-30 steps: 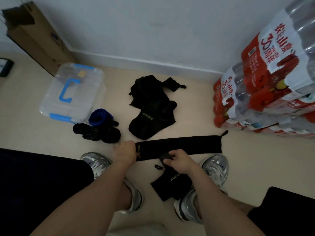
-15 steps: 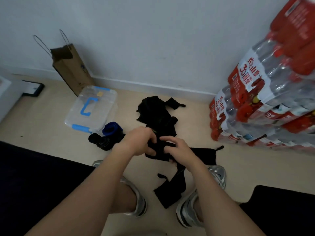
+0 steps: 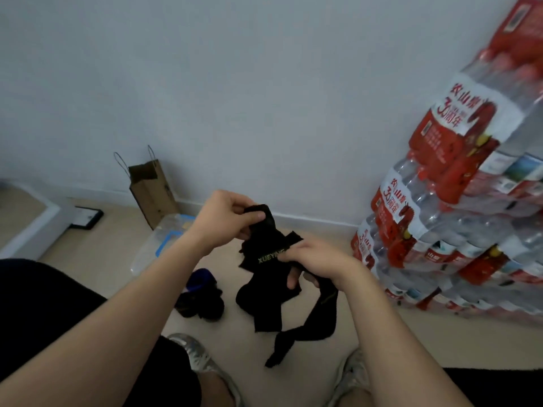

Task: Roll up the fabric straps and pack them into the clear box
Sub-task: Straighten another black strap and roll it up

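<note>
I hold a black fabric strap (image 3: 266, 259) up in front of me with both hands. My left hand (image 3: 226, 215) pinches its upper end. My right hand (image 3: 317, 264) grips it lower down, by the yellow lettering, and the long tail (image 3: 311, 324) hangs from that hand towards the floor. The clear box (image 3: 155, 245) with a blue handle lies on the floor behind my left forearm, partly hidden. Rolled straps, one blue (image 3: 201, 282) and some black (image 3: 205, 306), lie on the floor beside the box.
A brown paper bag (image 3: 150, 189) leans on the wall behind the box. Stacked packs of water bottles (image 3: 458, 215) fill the right side. A dark flat object (image 3: 86, 217) lies at the far left. My two shoes (image 3: 205, 365) are below.
Both hands have lifted the strap off the floor and up in front of me. The view has tilted upward, showing more of the wall.
</note>
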`<move>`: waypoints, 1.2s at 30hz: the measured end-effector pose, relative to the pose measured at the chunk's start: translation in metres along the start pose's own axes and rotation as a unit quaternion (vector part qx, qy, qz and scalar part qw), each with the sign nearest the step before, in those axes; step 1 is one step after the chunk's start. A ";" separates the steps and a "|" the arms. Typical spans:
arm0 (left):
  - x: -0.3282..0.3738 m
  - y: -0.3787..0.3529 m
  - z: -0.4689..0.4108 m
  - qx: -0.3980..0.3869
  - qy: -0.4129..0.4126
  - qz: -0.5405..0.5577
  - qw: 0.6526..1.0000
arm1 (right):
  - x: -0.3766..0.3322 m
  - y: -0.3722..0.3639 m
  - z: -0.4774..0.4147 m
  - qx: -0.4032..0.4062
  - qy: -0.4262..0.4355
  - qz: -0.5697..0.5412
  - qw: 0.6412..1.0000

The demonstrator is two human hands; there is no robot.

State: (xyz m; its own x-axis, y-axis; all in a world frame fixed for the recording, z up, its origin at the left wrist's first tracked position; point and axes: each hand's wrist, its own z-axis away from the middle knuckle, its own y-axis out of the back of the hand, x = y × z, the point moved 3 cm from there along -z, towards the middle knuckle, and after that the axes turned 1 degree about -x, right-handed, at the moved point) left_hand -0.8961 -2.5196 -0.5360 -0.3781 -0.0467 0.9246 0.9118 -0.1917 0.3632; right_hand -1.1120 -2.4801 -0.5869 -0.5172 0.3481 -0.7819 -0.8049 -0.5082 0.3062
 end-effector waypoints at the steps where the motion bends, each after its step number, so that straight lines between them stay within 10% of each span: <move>1: 0.012 0.007 -0.003 0.023 -0.012 0.017 1.000 | -0.016 0.002 0.004 -0.003 0.015 0.021 1.000; 10: 0.107 0.066 -0.045 0.072 -0.062 0.116 0.989 | -0.157 0.059 0.031 0.169 0.150 0.176 0.958; 20: 0.135 0.080 -0.079 0.102 -0.057 0.327 0.938 | -0.222 0.098 0.017 0.157 0.166 0.191 0.955; 25: 0.133 0.083 -0.090 0.112 -0.042 0.313 0.942 | -0.204 0.119 -0.012 0.283 0.163 -0.024 0.945; 29: 0.126 0.074 -0.093 -0.100 -0.055 0.170 0.979 | -0.203 0.147 -0.026 0.417 0.182 -0.157 0.877; 36: 0.122 0.039 -0.105 -0.278 -0.067 0.008 0.958 | -0.206 0.169 -0.053 0.313 0.210 -0.472 0.797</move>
State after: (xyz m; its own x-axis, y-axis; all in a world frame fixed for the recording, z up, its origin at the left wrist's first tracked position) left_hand -0.9239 -2.6354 -0.4212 -0.3064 0.0650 0.9497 0.6772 -0.6863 0.2654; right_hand -1.1259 -2.6797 -0.4029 0.4424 -0.0192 -0.8966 -0.8329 0.3619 -0.4187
